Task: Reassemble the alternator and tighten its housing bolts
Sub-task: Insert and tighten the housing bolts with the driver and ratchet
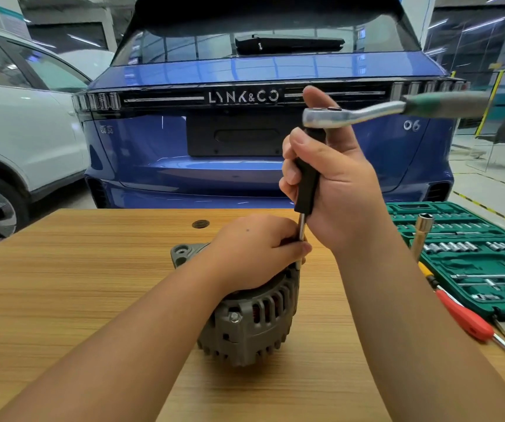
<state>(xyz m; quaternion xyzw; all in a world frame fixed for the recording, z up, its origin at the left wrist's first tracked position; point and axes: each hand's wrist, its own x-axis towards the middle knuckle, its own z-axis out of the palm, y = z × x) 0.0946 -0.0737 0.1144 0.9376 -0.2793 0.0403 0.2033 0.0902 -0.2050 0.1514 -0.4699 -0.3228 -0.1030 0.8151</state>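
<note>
A grey alternator point(251, 324) stands on the wooden table point(77, 284), with one housing bolt point(234, 317) showing on its near side. My left hand point(254, 251) lies over its top and pinches the lower end of a steel shaft. That shaft belongs to a black-handled extension driver point(307, 184), held upright over the alternator's right rim. My right hand point(330, 184) grips the black handle, its index finger raised behind the ratchet head. A ratchet wrench point(367, 112) with a green grip sits on top of the driver and points right. The bolt under the shaft is hidden.
A green socket set case point(470, 254) lies open at the table's right edge, with a long socket point(421, 236) standing by it. A red-handled screwdriver point(464, 318) lies in front of the case. A blue car point(245, 132) stands just beyond the table, a white car point(16, 132) to its left.
</note>
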